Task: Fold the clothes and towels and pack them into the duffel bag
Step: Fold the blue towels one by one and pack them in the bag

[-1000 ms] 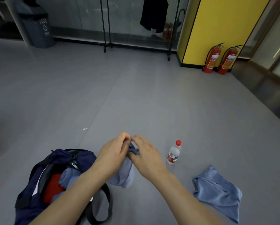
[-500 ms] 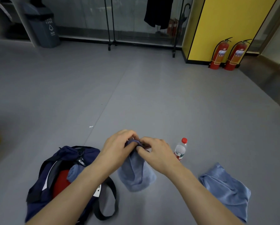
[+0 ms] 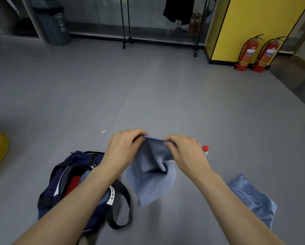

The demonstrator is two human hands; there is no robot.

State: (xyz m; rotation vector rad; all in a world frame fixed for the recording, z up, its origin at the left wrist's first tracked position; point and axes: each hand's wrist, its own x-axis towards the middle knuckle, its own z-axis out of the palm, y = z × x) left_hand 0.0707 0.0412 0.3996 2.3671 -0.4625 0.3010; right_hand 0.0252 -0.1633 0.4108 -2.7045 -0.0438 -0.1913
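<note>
**A:** What are the grips doing?

**B:** Both are clenched on the towel [image 3: 153,181]. The left grip [image 3: 123,149] and the right grip [image 3: 185,152] each pinch its top edge, which runs nearly level between them.

**A:** And the rest of it?

**B:** It hangs from that edge in soft grey-blue folds between the two forearms, above the floor [image 3: 148,94]. I cannot tell whether its lower end touches the floor.

**A:** Where is the bag?

**B:** The bag [image 3: 59,184] is on the floor just left of the towel, partly under the left forearm. It is navy and its mouth is open, with a red piece [image 3: 74,183] and a blue cloth [image 3: 85,175] inside. A black strap [image 3: 123,209] loops out over the floor below the towel.

**A:** And to the right?

**B:** A bottle [image 3: 205,149] with a red cap shows just beyond the right grip, mostly hidden by it. Nearer the person, right of the right forearm, a second towel [image 3: 254,197] lies crumpled on the floor, well apart from the bag.

**A:** Farther off?

**B:** Two red extinguishers [image 3: 248,53] stand side by side by a yellow wall [image 3: 254,18] at the far right. A black rack [image 3: 123,23] carries a dark garment [image 3: 179,9] at the back. A grey bin [image 3: 54,23] stands at the far left.
</note>
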